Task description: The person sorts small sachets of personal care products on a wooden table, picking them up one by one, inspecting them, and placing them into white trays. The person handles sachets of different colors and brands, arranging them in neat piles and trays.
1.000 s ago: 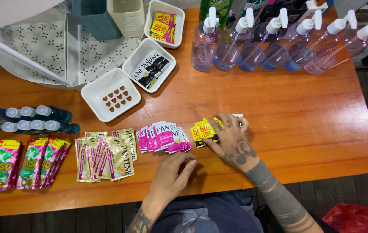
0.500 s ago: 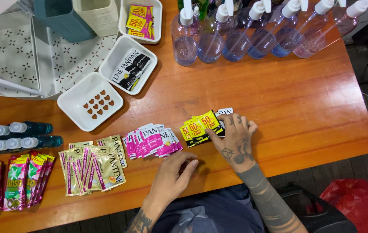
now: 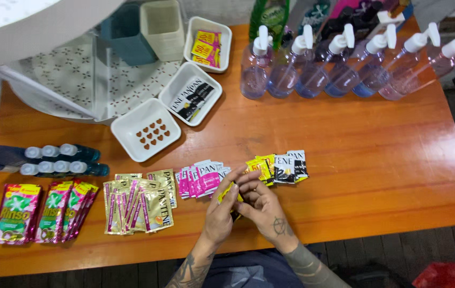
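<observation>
Head view: both hands meet at the near edge of the orange counter, over its middle. Left hand and right hand are curled toward each other, fingertips closed around a small yellow sachet; only a corner of it pokes out up-left between the fingers, so its long axis is hard to tell. Both hands touch it, neither is clearly nearer.

Just beyond the fingertips, slightly right, lies a fanned row of yellow and black sachets, running left to right. Just left of that, a fan of pink sachets, then gold sachets, then green-and-pink detergent packets at the far left, all along the same near row. Behind the detergent packets, small dark bottles with pale caps lie on their sides.

Further back: an empty white tray with heart cut-outs, a white tray of black sachets, a white tray of yellow sachets. Along the far edge, a line of clear pump bottles.
</observation>
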